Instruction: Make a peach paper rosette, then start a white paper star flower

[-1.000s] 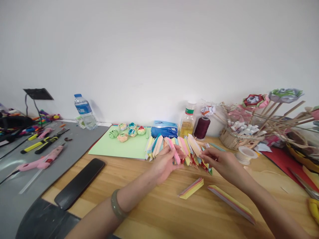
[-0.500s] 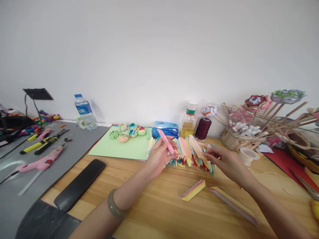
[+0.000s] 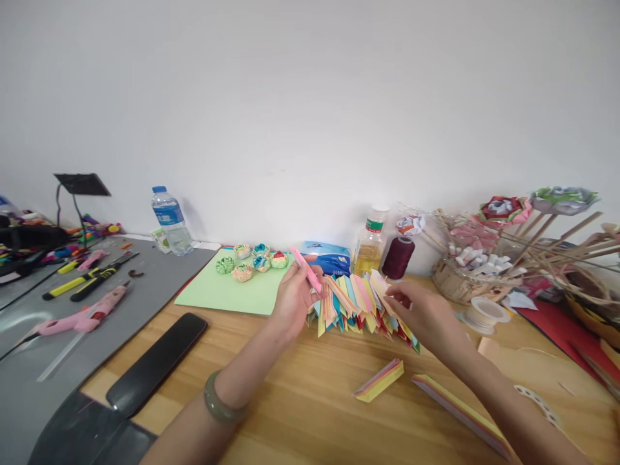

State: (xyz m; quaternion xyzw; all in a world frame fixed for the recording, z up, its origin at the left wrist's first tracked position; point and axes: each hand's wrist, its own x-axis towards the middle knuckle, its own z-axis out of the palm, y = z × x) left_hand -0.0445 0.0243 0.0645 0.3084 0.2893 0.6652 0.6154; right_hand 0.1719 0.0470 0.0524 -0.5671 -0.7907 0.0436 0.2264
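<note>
My left hand (image 3: pixel 294 296) holds a narrow folded pink paper strip (image 3: pixel 306 268), tilted between thumb and fingers. My right hand (image 3: pixel 419 313) has its thumb and fingers pinched at the right end of a row of folded colored papers (image 3: pixel 356 303); what lies between the fingertips is too small to make out. In front of the row lie a short bundle of folded strips (image 3: pixel 379 381) and a longer bundle (image 3: pixel 460 410), the latter partly under my right forearm.
Paper rosettes rest on a green sheet (image 3: pixel 208 290). Behind the row stand a blue packet (image 3: pixel 329 257), a glue bottle (image 3: pixel 369 248) and dark thread (image 3: pixel 398 258). A basket (image 3: pixel 453 281) and a ribbon spool (image 3: pixel 485 313) are right; a black case (image 3: pixel 157 361) and glue gun (image 3: pixel 87 316) left.
My left hand has moved left and slightly up with the pink strip, away from the row. My right hand has shifted slightly left over the row's right end. The view has shifted slightly.
</note>
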